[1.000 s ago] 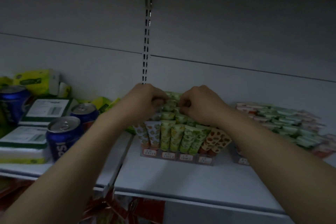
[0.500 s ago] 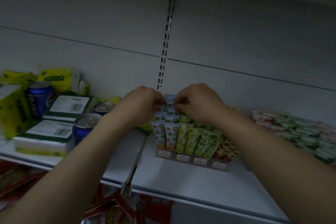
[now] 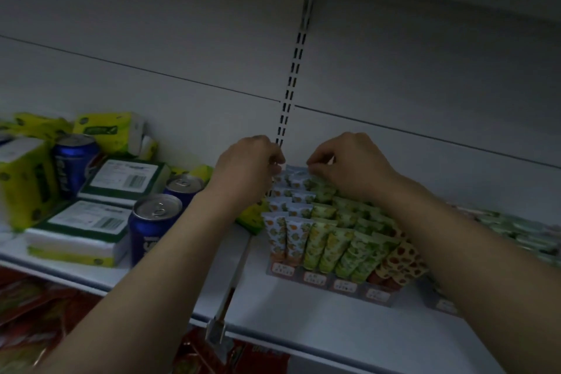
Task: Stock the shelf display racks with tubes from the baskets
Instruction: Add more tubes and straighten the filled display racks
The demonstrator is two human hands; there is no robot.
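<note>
Hands shifted right: left hand (image 3: 249, 167), right hand (image 3: 349, 164) grip pinching top tube (image 3: 296, 171); labels unreadable.

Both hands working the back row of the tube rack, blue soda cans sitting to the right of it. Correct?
Not quite: the blue soda cans sit left of the tube rack, per the head view. Left hand and right hand are at its back row.

You face a dim grey back panel (image 3: 182, 39), split by a slotted upright (image 3: 290, 91), above a white shelf (image 3: 334, 322).
</note>
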